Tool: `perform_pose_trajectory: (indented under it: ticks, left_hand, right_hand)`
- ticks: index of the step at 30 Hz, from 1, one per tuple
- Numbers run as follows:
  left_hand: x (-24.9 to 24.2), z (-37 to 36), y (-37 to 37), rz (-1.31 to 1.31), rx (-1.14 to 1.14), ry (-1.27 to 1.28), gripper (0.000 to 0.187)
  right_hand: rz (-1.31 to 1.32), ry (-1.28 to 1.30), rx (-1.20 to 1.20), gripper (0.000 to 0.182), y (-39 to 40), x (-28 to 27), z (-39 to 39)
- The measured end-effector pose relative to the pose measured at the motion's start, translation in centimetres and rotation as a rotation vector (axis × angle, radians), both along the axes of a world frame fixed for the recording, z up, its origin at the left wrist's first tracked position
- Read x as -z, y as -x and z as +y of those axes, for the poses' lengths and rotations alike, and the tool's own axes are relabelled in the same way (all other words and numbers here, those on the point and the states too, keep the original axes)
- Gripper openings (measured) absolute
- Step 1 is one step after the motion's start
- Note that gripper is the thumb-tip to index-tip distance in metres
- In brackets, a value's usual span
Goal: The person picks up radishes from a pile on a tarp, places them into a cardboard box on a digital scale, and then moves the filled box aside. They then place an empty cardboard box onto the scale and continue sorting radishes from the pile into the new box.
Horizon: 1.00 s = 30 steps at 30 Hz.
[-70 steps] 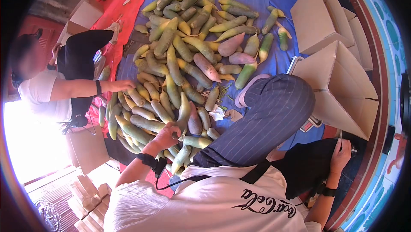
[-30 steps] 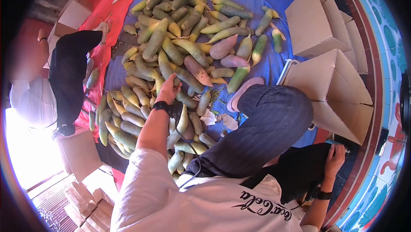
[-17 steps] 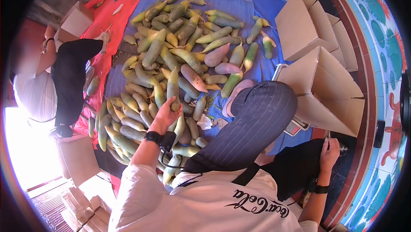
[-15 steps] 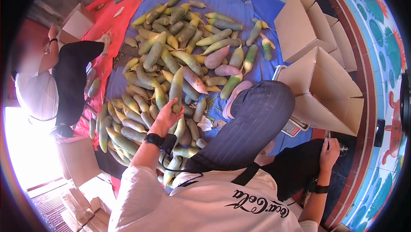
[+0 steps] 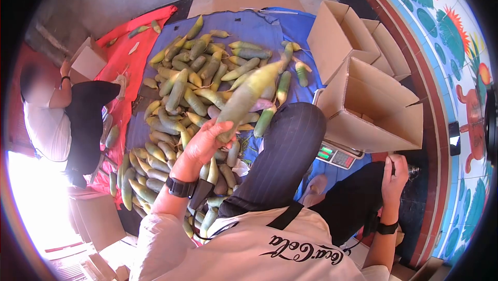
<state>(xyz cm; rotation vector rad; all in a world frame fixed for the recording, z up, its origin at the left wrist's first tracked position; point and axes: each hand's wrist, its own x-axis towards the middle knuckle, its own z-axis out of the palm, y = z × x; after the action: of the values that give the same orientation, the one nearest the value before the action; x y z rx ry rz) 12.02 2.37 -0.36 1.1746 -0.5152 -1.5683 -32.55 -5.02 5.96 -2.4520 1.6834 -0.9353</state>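
My left hand (image 5: 207, 141) is closed around the lower end of a long green radish (image 5: 248, 93), which is raised above the pile and tilted with its paler end up to the right. Beneath it, a large heap of green radishes (image 5: 153, 162) lies on a blue sheet (image 5: 142, 120). At the right, my right hand (image 5: 395, 177) is beside the lower edge of an open cardboard box (image 5: 381, 115), its fingers bent and slightly apart, with nothing visible in them. The box stands on a scale (image 5: 340, 157) with a lit green display.
Another open carton (image 5: 337, 37) stands behind, at the upper right. A person (image 5: 49, 110) sits at the left beside a red sheet (image 5: 111, 47). More cardboard (image 5: 98, 219) is at the lower left. A painted tile wall (image 5: 459, 37) runs along the right.
My left hand has raised the radish from over the pile and tilted it to the right. My knee has shifted, showing more of the scale. The view has turned slightly rightward.
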Motion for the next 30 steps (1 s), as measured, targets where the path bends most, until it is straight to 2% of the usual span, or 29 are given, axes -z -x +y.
perform_pose_trajectory:
  ticks: [2,3,4,5,6,9,11,13,14,15,19,21,22,24,25,27,28,30]
  left_hand:
    - [-3.7,-0.9,2.3,-0.058,0.13,0.038,0.039]
    - [-4.9,-1.5,3.3,-0.08,0.208,0.067,0.04]
    - [-5.8,-2.1,4.2,-0.102,0.286,0.096,0.041]
    - [-6.5,-2.9,4.8,-0.129,0.433,0.157,0.041]
    - [-8.1,-3.3,6.4,-0.17,0.459,0.15,0.038]
    - [-9.5,-4.8,9.6,-0.127,0.638,0.222,0.034]
    - [-10.1,-5.9,11.4,-0.131,0.751,0.238,0.033]
    - [-9.9,-7.2,12.8,-0.15,0.743,0.251,0.031]
    - [-9.7,-7.9,13.4,-0.167,0.737,0.263,0.03]
    - [-9.2,-8.7,14.0,-0.16,0.759,0.243,0.039]
    - [-8.4,-11.7,17.3,-0.016,0.57,0.295,0.052]
    - [-7.8,-13.7,18.6,-0.368,0.416,0.503,0.063]
    - [-7.4,-14.4,19.3,-0.369,0.41,0.5,0.063]
    - [-6.7,-15.4,20.3,-0.77,0.431,0.603,0.065]
    - [-6.3,-15.7,20.7,-0.771,0.42,0.593,0.065]
    - [-5.3,-16.1,21.4,-1.109,0.631,0.636,0.061]
    - [-4.6,-16.2,21.6,-1.11,0.62,0.622,0.061]
    - [-2.7,-16.3,22.0,-1.415,0.747,0.674,0.054]
  right_hand:
    - [-0.034,0.068,-0.093,0.006,-2.4,-3.0,0.3]
    - [-0.036,0.017,-0.075,0.021,-2.5,-3.7,0.6]
    - [-0.037,0.025,-0.069,0.021,-3.1,-4.7,0.7]
    - [0.007,0.13,-0.165,0.031,-4.3,-5.9,0.3]
    - [0.053,0.235,-0.264,0.041,-5.1,-6.8,0.1]
    - [0.174,0.133,-0.37,0.064,-6.0,-7.6,-0.4]
    - [0.219,0.066,-0.308,0.064,-5.5,-7.1,-0.8]
    - [0.229,0.012,-0.253,0.063,-3.4,-5.9,-1.0]
    - [0.103,-0.098,-0.179,0.059,-2.4,-5.2,-1.2]
    - [-0.023,-0.205,-0.105,0.056,-1.4,-4.8,-1.3]
    - [0.036,-0.051,0.044,0.045,1.9,-5.2,-2.8]
    - [0.079,0.001,0.086,0.041,2.7,-6.4,-4.0]
    - [0.097,-0.009,0.113,0.041,3.2,-6.6,-4.8]
    - [0.173,-0.084,0.142,0.034,5.0,-6.5,-7.1]
    - [0.175,-0.088,0.128,0.034,5.7,-6.1,-8.3]
    - [0.401,-0.217,0.227,0.031,6.8,-5.0,-11.0]
    - [0.404,-0.219,0.211,0.031,7.3,-4.1,-12.4]
    - [0.605,-0.264,0.184,0.032,7.9,-2.0,-14.9]
